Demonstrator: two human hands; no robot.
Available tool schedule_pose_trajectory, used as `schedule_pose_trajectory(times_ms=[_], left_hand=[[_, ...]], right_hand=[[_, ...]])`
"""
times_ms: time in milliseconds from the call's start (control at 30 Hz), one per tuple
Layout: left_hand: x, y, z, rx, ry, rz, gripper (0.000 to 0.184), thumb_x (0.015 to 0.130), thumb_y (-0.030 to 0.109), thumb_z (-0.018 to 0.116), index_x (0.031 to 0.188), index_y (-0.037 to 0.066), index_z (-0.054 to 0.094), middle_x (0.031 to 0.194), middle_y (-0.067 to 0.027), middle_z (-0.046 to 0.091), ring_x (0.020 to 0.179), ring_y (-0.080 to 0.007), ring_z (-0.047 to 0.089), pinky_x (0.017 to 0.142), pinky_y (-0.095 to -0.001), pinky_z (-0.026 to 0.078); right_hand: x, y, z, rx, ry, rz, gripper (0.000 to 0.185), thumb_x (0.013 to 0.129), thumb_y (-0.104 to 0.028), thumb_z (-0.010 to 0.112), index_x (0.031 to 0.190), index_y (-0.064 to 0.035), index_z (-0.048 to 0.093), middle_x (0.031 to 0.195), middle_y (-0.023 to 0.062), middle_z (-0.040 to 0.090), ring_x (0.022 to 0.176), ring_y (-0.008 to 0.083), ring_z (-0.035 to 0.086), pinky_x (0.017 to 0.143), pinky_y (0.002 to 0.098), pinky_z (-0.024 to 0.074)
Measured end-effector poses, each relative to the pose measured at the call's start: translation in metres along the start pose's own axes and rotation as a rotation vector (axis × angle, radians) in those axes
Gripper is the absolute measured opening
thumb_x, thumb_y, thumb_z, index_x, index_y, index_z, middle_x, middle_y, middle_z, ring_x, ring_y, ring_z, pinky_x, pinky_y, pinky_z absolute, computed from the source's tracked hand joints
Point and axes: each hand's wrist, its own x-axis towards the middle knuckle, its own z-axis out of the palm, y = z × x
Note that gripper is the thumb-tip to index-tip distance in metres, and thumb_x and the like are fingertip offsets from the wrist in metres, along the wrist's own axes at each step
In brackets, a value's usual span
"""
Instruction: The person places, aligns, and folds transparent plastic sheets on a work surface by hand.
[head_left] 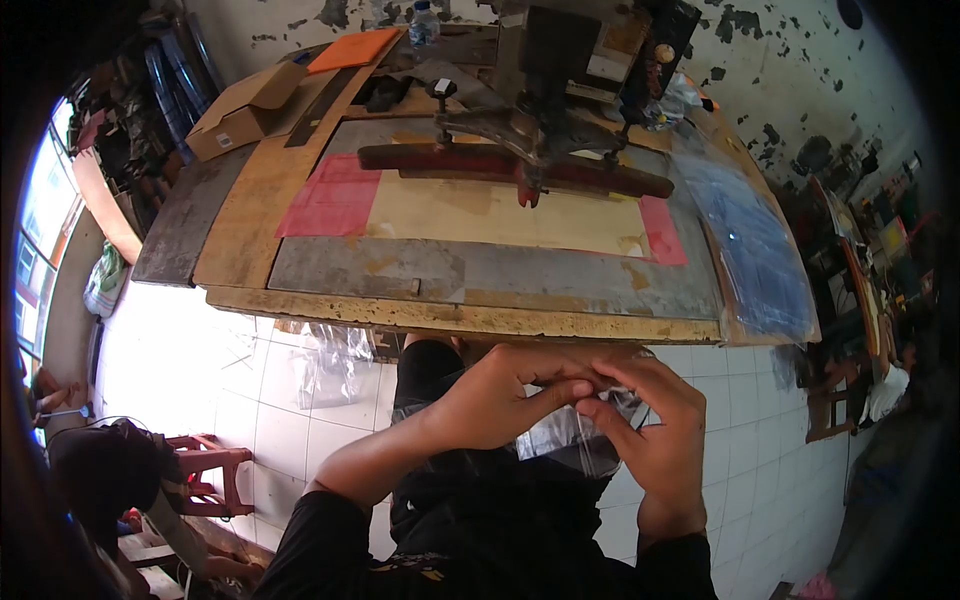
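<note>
While both your hands meet in front of your lap, just below the desk's (235, 235) front edge, a clear plastic piece (565, 440) hangs beneath your fingertips. Its visible part spreads sideways across your black shirt (490, 520), dipping slightly toward your right; your fingers cover its upper edge, so you cannot tell its full long axis. Your left hand (485, 400) has its grip clamped on the piece, thumb pointing right; your right hand (660, 410) curls around the other side, but the fingertips overlap there and you cannot tell whether its grip is together. On the desk, the cardboard box (245, 112) bears a small white label, too small to read. Markings on the bottle (424, 28) and your shirt's pale print are likewise illegible.
</note>
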Motion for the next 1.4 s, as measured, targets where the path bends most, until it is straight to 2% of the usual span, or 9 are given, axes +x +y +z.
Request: schedule_pose_trajectory(times_ms=[67, 600, 767, 900, 1000, 1133, 1233, 1333, 1400], left_hand=[[0.001, -0.001, 0.007, 0.075, 0.089, 0.148, 0.022, 0.104, 0.006, 0.066, 0.125, 0.001, 0.072, 0.104, -0.0129, 0.078, 0.088, -0.0189, 0.071, 0.081, -0.0351, 0.055], [-0.008, -0.009, 0.01, 0.212, 0.277, 0.043, 0.049, 0.1, 0.012, 0.073, 0.142, 0.003, 0.05, 0.089, -0.0122, 0.08, 0.075, -0.0287, 0.078, 0.068, -0.0356, 0.058], [-0.026, -0.004, -0.005, 0.35, 0.232, -0.337, 0.042, 0.094, 0.022, 0.082, 0.129, 0.003, 0.07, 0.09, -0.0104, 0.082, 0.085, -0.0254, 0.078, 0.082, -0.0333, 0.057], [-0.047, -0.038, -0.016, 0.344, 0.275, -0.208, 0.035, 0.088, 0.024, 0.087, 0.115, 0.003, 0.075, 0.09, -0.0124, 0.08, 0.074, -0.0236, 0.076, 0.07, -0.0333, 0.057], [-0.051, -0.041, -0.021, 0.278, 0.288, -0.367, 0.029, 0.084, 0.019, 0.089, 0.104, 0.002, 0.078, 0.104, -0.0096, 0.078, 0.083, -0.0187, 0.074, 0.076, -0.0333, 0.057], [-0.054, -0.047, -0.026, 0.457, 0.418, -0.3, 0.023, 0.082, 0.018, 0.09, 0.097, 0.003, 0.08, 0.093, -0.0075, 0.075, 0.075, -0.0197, 0.07, 0.073, -0.0324, 0.056], [-0.053, -0.024, -0.033, 0.587, 0.568, -0.316, 0.024, 0.077, 0.017, 0.093, 0.093, 0.005, 0.08, 0.101, -0.0081, 0.073, 0.088, -0.0228, 0.07, 0.08, -0.0353, 0.055], [-0.058, -0.015, -0.05, 0.786, 0.562, -0.171, 0.024, 0.073, 0.014, 0.094, 0.09, 0.007, 0.079, 0.132, -0.0101, 0.066, 0.127, -0.0288, 0.059, 0.097, -0.0438, 0.05], [-0.053, -0.009, -0.061, 0.742, 0.573, -0.04, 0.026, 0.074, 0.013, 0.094, 0.093, 0.007, 0.076, 0.129, -0.01, 0.067, 0.126, -0.0287, 0.06, 0.098, -0.0433, 0.05]], right_hand=[[0.002, 0.003, 0.001, -0.021, 0.013, -0.003, 0.035, 0.084, -0.008, 0.087, 0.117, -0.0022, 0.076, 0.108, 0.0134, 0.077, 0.097, 0.0295, 0.077, 0.083, 0.0368, 0.0603], [0.005, 0.022, 0.005, -0.019, 0.092, 0.033, 0.019, 0.088, -0.002, 0.082, 0.107, -0.0013, 0.078, 0.1, 0.0123, 0.078, 0.087, 0.0255, 0.076, 0.077, 0.0334, 0.0568], [0.005, 0.03, -0.005, 0.007, 0.192, 0.082, 0.015, 0.09, -0.004, 0.082, 0.103, -0.001, 0.078, 0.098, 0.0111, 0.077, 0.088, 0.0228, 0.074, 0.08, 0.0321, 0.0543], [0.004, 0.038, -0.017, 0.062, 0.244, 0.128, 0.01, 0.092, -0.004, 0.079, 0.1, 0.0005, 0.076, 0.093, 0.01, 0.074, 0.088, 0.0202, 0.071, 0.083, 0.0291, 0.0516], [0.002, 0.042, -0.024, 0.187, 0.247, 0.199, 0.011, 0.092, -0.004, 0.079, 0.099, 0.0015, 0.074, 0.095, 0.0089, 0.074, 0.089, 0.019, 0.071, 0.084, 0.0293, 0.0517], [-0.002, 0.041, -0.03, 0.083, 0.172, 0.156, 0.013, 0.092, -0.003, 0.08, 0.102, 0.0015, 0.074, 0.095, 0.0082, 0.073, 0.09, 0.0175, 0.07, 0.085, 0.0283, 0.0525], [-0.009, 0.045, -0.035, 0.119, 0.228, 0.167, 0.016, 0.091, -0.003, 0.08, 0.105, 0.0022, 0.074, 0.096, 0.008, 0.073, 0.091, 0.0165, 0.07, 0.086, 0.0279, 0.0532], [-0.011, 0.059, -0.042, 0.227, 0.293, 0.23, 0.016, 0.095, -0.005, 0.078, 0.107, 0.0055, 0.074, 0.097, 0.0073, 0.071, 0.094, 0.015, 0.069, 0.087, 0.0276, 0.0527], [-0.008, 0.07, -0.046, 0.289, 0.269, 0.243, 0.016, 0.098, -0.007, 0.077, 0.107, 0.0057, 0.073, 0.098, 0.0073, 0.071, 0.094, 0.0146, 0.069, 0.087, 0.0275, 0.0521]])
